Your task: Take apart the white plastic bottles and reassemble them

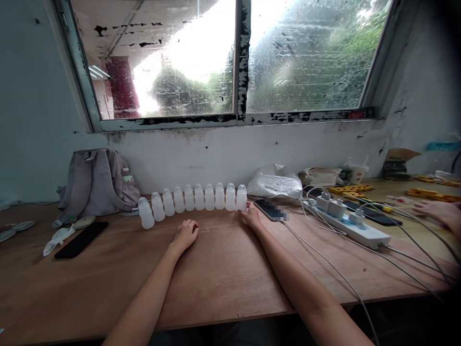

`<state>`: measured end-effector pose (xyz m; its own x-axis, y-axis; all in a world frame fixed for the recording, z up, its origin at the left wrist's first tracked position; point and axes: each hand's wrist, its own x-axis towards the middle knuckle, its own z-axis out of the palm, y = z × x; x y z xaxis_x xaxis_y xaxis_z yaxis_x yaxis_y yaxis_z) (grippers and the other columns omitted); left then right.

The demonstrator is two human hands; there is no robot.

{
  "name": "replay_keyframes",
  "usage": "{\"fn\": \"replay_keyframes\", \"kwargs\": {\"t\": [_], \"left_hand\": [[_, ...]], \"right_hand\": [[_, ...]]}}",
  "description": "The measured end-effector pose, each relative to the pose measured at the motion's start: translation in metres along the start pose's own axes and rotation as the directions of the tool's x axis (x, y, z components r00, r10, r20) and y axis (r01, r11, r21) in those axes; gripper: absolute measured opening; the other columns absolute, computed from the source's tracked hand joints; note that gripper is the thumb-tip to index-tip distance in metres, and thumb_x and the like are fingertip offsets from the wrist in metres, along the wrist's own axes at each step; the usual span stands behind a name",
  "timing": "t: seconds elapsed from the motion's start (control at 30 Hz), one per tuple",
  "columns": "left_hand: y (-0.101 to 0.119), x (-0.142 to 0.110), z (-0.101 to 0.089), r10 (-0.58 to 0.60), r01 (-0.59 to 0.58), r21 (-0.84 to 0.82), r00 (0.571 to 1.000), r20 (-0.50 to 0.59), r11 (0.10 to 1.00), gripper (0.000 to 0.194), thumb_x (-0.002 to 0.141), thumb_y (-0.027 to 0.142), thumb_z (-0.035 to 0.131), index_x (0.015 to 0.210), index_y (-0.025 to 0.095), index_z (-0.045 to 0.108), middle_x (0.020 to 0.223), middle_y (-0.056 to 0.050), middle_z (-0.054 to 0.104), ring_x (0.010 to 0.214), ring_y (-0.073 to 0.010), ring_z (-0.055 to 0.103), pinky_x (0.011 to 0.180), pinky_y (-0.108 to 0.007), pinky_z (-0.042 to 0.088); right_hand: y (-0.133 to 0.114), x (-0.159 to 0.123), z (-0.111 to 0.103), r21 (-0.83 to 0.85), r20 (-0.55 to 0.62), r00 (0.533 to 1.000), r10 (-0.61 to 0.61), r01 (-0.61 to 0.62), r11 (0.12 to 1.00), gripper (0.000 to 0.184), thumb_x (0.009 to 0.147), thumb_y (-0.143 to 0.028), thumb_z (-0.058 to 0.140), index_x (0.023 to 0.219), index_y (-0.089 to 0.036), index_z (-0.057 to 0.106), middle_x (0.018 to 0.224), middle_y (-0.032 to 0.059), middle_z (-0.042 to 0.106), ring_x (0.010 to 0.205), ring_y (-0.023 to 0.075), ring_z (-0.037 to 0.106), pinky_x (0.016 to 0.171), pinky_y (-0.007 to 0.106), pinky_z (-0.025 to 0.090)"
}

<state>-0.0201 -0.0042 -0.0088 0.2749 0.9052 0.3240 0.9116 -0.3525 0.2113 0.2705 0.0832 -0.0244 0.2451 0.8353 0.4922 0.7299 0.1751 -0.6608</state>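
Observation:
Several frosted white baby bottles (199, 198) with clear domed caps stand upright in a slightly curved row on the wooden table (216, 278). At the right end of the row, my right hand (251, 217) has its fingers closed around the lower part of the last bottle (241, 196); some fingers are hidden behind it. My left hand (185, 234) rests on the tabletop in front of the row, fingers loosely bent and apart, holding nothing. A gap separates it from the nearest bottles.
A grey backpack (97, 180) and a black phone (82, 240) lie left. Right of my right hand are another phone (270, 210), a plastic-wrapped bundle (275, 184) and a white power strip (355, 230) with trailing cables. Another person's hand (437, 211) shows at the far right.

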Motion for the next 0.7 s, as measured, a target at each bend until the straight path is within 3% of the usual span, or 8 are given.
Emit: {"fn": "replay_keyframes", "kwargs": {"t": [0.23,0.43,0.57,0.7], "left_hand": [[0.001,-0.001,-0.002,0.000,0.000,-0.016,1.000,0.011,1.000,0.024,0.085,0.029,0.048,0.103,0.015,0.054,0.108,-0.007,0.055,0.094,-0.0183,0.054,0.081,-0.040,0.044],[0.001,-0.002,-0.004,0.006,-0.006,-0.034,1.000,0.005,0.999,0.017,0.085,0.026,0.045,0.093,0.016,0.057,0.098,-0.005,0.057,0.095,-0.0183,0.052,0.083,-0.036,0.041],[0.001,-0.003,-0.005,0.015,-0.015,-0.043,1.000,-0.001,0.999,0.016,0.085,0.025,0.045,0.092,0.017,0.057,0.097,-0.005,0.058,0.094,-0.0177,0.051,0.084,-0.035,0.040],[0.001,-0.003,-0.005,0.018,-0.018,-0.045,1.000,0.003,0.999,0.021,0.085,0.030,0.047,0.096,0.014,0.056,0.101,-0.005,0.057,0.094,-0.0181,0.053,0.082,-0.040,0.042]], "right_hand": [[-0.004,-0.007,-0.003,-0.150,0.021,0.999,-0.032,0.035,0.988,0.053,0.061,-0.014,0.054,0.112,-0.012,0.044,0.114,0.0151,0.052,0.108,0.0253,0.046,0.091,0.034,0.033],[-0.001,-0.011,-0.013,-0.298,-0.113,0.989,0.100,-0.130,0.946,0.054,0.063,-0.016,0.055,0.115,-0.005,0.044,0.122,0.0250,0.040,0.123,0.0374,0.021,0.097,0.053,0.008],[0.001,-0.012,-0.015,-0.333,-0.169,0.973,0.157,-0.207,0.920,0.050,0.063,-0.020,0.055,0.111,-0.005,0.047,0.119,0.0265,0.042,0.121,0.0409,0.021,0.093,0.059,0.007],[-0.004,-0.014,-0.018,-0.341,-0.199,0.972,0.123,-0.186,0.921,0.047,0.065,-0.018,0.051,0.110,-0.008,0.045,0.118,0.0254,0.042,0.118,0.0404,0.024,0.091,0.059,0.011]]}}
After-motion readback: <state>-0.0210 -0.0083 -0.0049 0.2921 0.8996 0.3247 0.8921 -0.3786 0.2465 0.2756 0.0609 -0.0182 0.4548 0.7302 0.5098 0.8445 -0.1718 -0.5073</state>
